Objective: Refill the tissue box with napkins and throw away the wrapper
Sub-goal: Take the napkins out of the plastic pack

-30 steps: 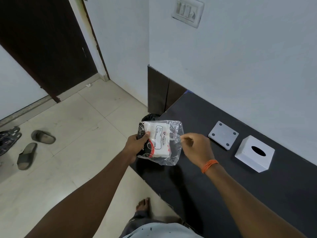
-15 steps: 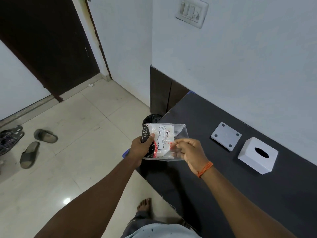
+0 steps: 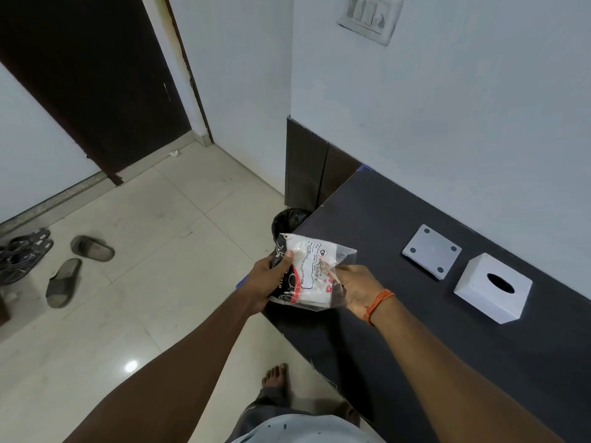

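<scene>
I hold a napkin pack (image 3: 308, 271) in a clear plastic wrapper with black, red and white print, over the left end of the dark counter (image 3: 399, 314). My left hand (image 3: 267, 282) grips its left side, thumb on top. My right hand (image 3: 355, 287) pinches the wrapper's right side, fingers closed on the plastic. The white tissue box (image 3: 492, 289) with its oval slot stands on the counter to the right. Its flat white base plate (image 3: 431, 251) lies beside it, toward the pack.
A bin with a black liner (image 3: 289, 219) stands on the floor just beyond the counter's left end. Slippers (image 3: 76, 266) lie on the tiled floor at left. A dark door (image 3: 96, 84) and a wall switch plate (image 3: 369, 16) are behind. My bare foot (image 3: 276, 375) is below.
My right hand has moved from the wrapper's upper right edge down onto its right side. The pack has tilted flatter and sits a little lower between both hands.
</scene>
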